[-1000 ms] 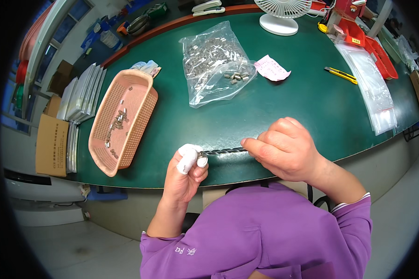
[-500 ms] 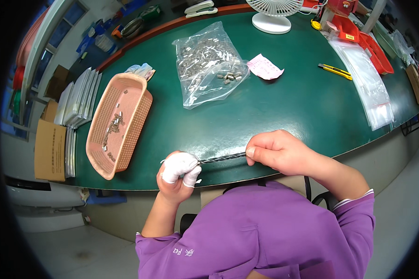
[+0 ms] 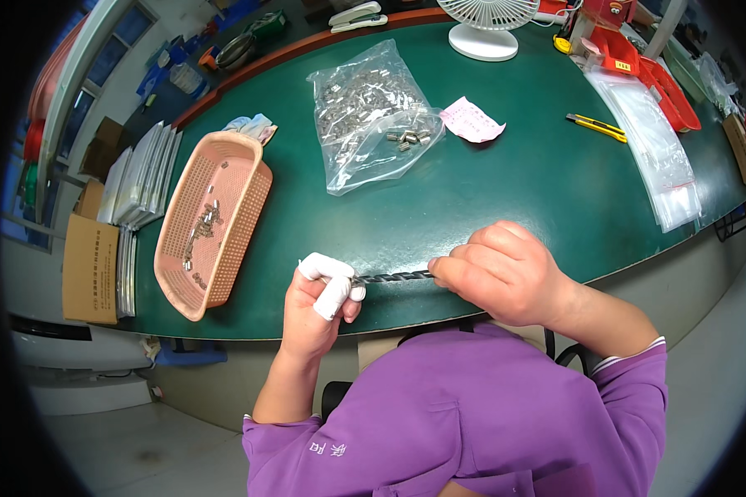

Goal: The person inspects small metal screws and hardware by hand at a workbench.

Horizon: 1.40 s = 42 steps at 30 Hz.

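Observation:
A dark spiral twist drill bit is held level between my two hands, just above the near part of the green table. My right hand is closed around its right end, the thumb and bent fingers hiding that end. White wraps cover the thumb and forefinger of my left hand, which pinches at the drill bit's left end. A small metal piece shows between those fingertips, mostly hidden. To the left of the hands stands a pink basket holding several small metal cylinders.
A clear plastic bag full of small metal parts lies on the table, beside a pink paper slip. Farther right are a yellow cutter knife, clear plastic bags and red bins. A white fan stands behind.
My left hand has turned, its wrapped fingers now bent differently at the drill bit's end. My right hand has rolled over, its knuckles higher, and the drill bit has risen slightly.

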Tool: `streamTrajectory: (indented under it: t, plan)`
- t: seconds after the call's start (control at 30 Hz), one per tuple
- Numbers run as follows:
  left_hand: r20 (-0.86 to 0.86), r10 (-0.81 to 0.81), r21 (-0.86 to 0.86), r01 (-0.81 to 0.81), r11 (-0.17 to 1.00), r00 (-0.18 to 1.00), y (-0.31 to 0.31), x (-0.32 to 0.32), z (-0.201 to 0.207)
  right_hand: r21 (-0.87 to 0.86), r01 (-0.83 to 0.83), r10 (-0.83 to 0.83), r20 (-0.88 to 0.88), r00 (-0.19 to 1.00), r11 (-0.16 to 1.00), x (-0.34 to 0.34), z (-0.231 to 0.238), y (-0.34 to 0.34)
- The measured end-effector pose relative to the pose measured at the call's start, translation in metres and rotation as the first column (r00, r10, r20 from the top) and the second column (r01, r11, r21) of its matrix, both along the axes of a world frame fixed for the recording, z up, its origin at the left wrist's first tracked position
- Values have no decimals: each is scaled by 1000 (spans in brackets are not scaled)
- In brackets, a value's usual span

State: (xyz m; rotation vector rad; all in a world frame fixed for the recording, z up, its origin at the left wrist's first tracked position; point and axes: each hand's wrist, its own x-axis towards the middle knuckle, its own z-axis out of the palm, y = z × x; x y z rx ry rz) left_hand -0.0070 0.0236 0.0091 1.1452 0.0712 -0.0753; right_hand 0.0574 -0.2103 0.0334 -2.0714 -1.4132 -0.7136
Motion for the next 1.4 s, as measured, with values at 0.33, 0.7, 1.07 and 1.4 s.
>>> streamTrajectory:
  t: [0.33,0.7,1.07,1.4]
  plan:
    - [736,-218,566,-407,717,640,5,-1,-18,196,101,32,-580,814,975,-7,-7,6]
    - [363,20,408,-178,896,932,0,-5,-7,159,48,19,-396,918,986,-1,-16,6]
    - [762,-335,631,-520,575,554,4,3,-10,218,131,119,-844,523,967,-5,-16,7]
    - [334,97,430,-243,870,938,2,1,-15,11,255,-83,-930,357,967,8,-15,-5]
